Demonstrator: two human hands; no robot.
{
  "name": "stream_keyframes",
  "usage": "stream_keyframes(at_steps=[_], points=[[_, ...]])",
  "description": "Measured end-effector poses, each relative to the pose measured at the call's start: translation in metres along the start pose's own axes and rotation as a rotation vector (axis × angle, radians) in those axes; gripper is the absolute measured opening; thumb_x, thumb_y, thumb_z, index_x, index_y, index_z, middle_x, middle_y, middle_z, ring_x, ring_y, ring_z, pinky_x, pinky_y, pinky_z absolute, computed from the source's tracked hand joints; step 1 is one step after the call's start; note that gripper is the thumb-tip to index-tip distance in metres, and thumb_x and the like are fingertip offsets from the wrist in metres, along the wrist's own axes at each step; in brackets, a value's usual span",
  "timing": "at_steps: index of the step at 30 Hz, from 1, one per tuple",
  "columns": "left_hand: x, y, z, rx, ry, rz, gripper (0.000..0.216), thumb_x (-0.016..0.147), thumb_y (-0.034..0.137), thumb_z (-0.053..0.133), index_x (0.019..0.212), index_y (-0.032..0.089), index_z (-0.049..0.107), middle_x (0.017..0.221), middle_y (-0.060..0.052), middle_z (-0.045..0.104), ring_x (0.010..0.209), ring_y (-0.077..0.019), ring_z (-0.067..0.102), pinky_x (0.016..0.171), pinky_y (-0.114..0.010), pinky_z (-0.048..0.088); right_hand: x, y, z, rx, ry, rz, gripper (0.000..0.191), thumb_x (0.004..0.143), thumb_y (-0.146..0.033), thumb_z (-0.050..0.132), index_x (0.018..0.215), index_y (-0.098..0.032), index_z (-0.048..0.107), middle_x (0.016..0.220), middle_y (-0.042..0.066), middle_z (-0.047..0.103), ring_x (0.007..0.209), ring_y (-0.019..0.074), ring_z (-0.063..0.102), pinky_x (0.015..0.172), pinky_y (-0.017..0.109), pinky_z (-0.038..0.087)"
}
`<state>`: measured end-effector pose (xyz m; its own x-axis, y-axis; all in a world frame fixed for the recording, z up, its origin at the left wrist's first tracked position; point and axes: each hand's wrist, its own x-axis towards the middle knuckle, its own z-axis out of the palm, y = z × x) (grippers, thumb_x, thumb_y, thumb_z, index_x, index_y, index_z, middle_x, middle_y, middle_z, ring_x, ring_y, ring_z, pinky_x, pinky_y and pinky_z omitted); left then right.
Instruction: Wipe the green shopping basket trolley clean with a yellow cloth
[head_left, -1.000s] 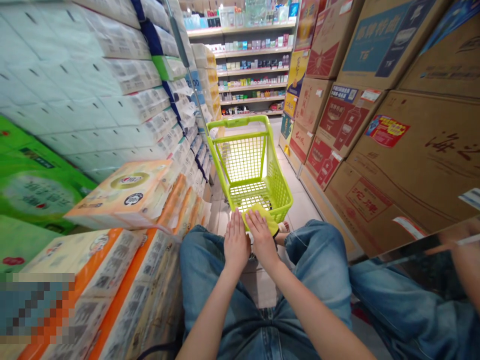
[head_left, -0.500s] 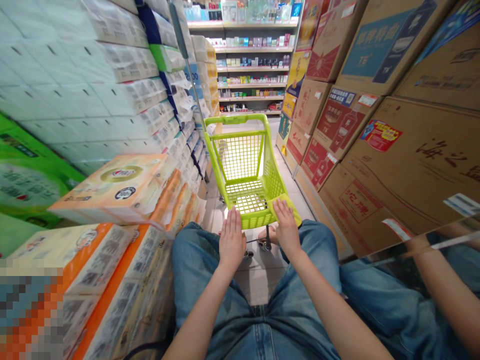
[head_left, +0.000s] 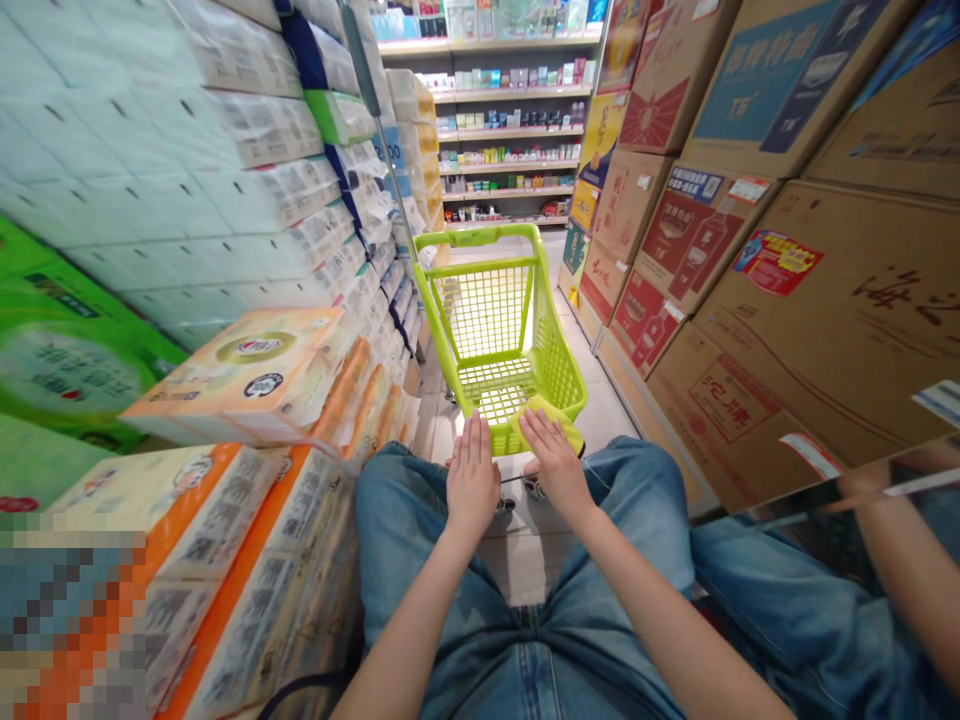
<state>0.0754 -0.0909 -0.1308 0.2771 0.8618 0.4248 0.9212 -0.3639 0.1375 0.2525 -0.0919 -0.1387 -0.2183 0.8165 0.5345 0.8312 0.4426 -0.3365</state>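
Observation:
A lime-green plastic shopping cart (head_left: 559, 350) with a mesh basket stands between my knees. My left hand (head_left: 472, 475) lies over the left part of its near rim, fingers straight and close together, thumb side tucked below the edge. On the right part of that rim is a folded yellow cloth (head_left: 566, 428). My right hand (head_left: 556, 465) presses the cloth against the rim, its fingers stretched over it. The thumb and the cloth's underside are mostly hidden. A long grey-handled rod (head_left: 364, 65) rises at the cart's far left corner.
Stacked white tissue packs (head_left: 187, 130) line the left side, with an orange-trimmed tissue bundle (head_left: 247, 360) near my left knee. Cardboard cartons (head_left: 810, 310) are piled on the right, above a reflective panel (head_left: 847, 540). Shelves of small goods (head_left: 517, 95) stand beyond the cart.
My right hand and the yellow cloth have slid left along the near rim, closer to my left hand. My left hand stays at the rim. The view has shifted slightly.

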Motion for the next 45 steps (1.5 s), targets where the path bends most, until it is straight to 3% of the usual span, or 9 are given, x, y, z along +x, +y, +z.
stream_keyframes(at_steps=[7, 11, 16, 19, 25, 30, 33, 37, 45], points=[[0.001, 0.001, -0.003, -0.012, -0.013, -0.002, 0.088, 0.085, 0.013, 0.05, 0.159, 0.009, 0.003, 0.165, -0.016, 0.021, 0.154, -0.0247, 0.016, 0.123, -0.043, 0.025, -0.003, 0.051, -0.026, -0.069, 0.109, 0.202, 0.085, 0.072, 0.005, 0.039, 0.154, -0.019, 0.036, 0.157, 0.01, 0.043, 0.151, 0.0216, 0.028, 0.124, 0.05, 0.026], [0.001, 0.002, -0.002, -0.005, -0.02, -0.002, 0.086, 0.085, 0.015, 0.052, 0.159, 0.007, 0.007, 0.165, -0.017, 0.019, 0.154, -0.026, 0.015, 0.124, -0.043, 0.025, 0.002, 0.025, -0.01, -0.029, 0.112, 0.234, 0.09, 0.071, 0.005, 0.04, 0.156, -0.02, 0.031, 0.159, 0.009, 0.039, 0.152, 0.0218, 0.024, 0.124, 0.051, 0.025], [0.0, 0.001, 0.0, 0.027, -0.018, 0.002, 0.085, 0.085, 0.014, 0.052, 0.158, 0.005, 0.009, 0.165, -0.018, 0.02, 0.154, -0.0269, 0.015, 0.123, -0.044, 0.026, 0.01, -0.032, 0.015, 0.057, 0.031, 0.121, 0.086, 0.074, 0.005, 0.035, 0.156, -0.019, 0.03, 0.16, 0.008, 0.038, 0.152, 0.0207, 0.023, 0.123, 0.051, 0.027], [0.0, -0.001, 0.001, 0.044, -0.013, 0.015, 0.084, 0.086, 0.014, 0.05, 0.158, 0.006, 0.009, 0.165, -0.018, 0.02, 0.154, -0.0268, 0.015, 0.123, -0.045, 0.026, 0.011, -0.043, 0.019, 0.079, -0.01, 0.064, 0.083, 0.076, 0.004, 0.034, 0.156, -0.018, 0.031, 0.159, 0.008, 0.039, 0.152, 0.0206, 0.025, 0.123, 0.05, 0.029], [0.001, -0.001, 0.001, 0.03, 0.013, 0.023, 0.087, 0.084, 0.012, 0.049, 0.159, 0.008, 0.004, 0.165, -0.017, 0.02, 0.154, -0.0257, 0.015, 0.123, -0.045, 0.026, 0.002, -0.001, -0.001, 0.012, -0.018, -0.001, 0.085, 0.076, 0.004, 0.035, 0.157, -0.022, 0.029, 0.159, 0.005, 0.04, 0.151, 0.0188, 0.027, 0.122, 0.047, 0.031], [0.001, -0.001, 0.003, 0.01, 0.013, 0.025, 0.085, 0.085, 0.011, 0.049, 0.159, 0.007, 0.007, 0.165, -0.017, 0.022, 0.154, -0.0258, 0.017, 0.123, -0.044, 0.027, -0.008, 0.047, -0.026, -0.07, 0.084, 0.148, 0.087, 0.074, 0.003, 0.04, 0.156, -0.022, 0.031, 0.158, 0.008, 0.042, 0.15, 0.022, 0.029, 0.123, 0.05, 0.029], [0.001, 0.0, 0.002, -0.002, 0.017, 0.021, 0.085, 0.084, 0.011, 0.049, 0.159, 0.007, 0.008, 0.164, -0.017, 0.022, 0.153, -0.0263, 0.019, 0.122, -0.045, 0.027, -0.008, 0.053, -0.028, -0.08, 0.128, 0.226, 0.09, 0.071, 0.004, 0.041, 0.156, -0.022, 0.031, 0.158, 0.009, 0.041, 0.15, 0.0229, 0.029, 0.123, 0.052, 0.028], [0.001, 0.001, 0.0, -0.002, 0.016, 0.02, 0.085, 0.084, 0.012, 0.05, 0.158, 0.005, 0.009, 0.164, -0.019, 0.023, 0.153, -0.027, 0.017, 0.122, -0.045, 0.027, -0.005, 0.024, -0.011, -0.067, 0.139, 0.258, 0.091, 0.07, 0.005, 0.039, 0.157, -0.019, 0.027, 0.16, 0.009, 0.037, 0.152, 0.022, 0.023, 0.124, 0.051, 0.026], [0.0, 0.001, 0.001, 0.054, 0.003, -0.003, 0.081, 0.086, 0.013, 0.047, 0.158, 0.005, 0.011, 0.165, -0.017, 0.021, 0.154, -0.0255, 0.015, 0.123, -0.044, 0.026, 0.009, -0.055, 0.027, 0.052, 0.015, 0.109, 0.083, 0.077, 0.004, 0.033, 0.157, -0.018, 0.029, 0.16, 0.007, 0.038, 0.152, 0.0201, 0.026, 0.123, 0.05, 0.029]])
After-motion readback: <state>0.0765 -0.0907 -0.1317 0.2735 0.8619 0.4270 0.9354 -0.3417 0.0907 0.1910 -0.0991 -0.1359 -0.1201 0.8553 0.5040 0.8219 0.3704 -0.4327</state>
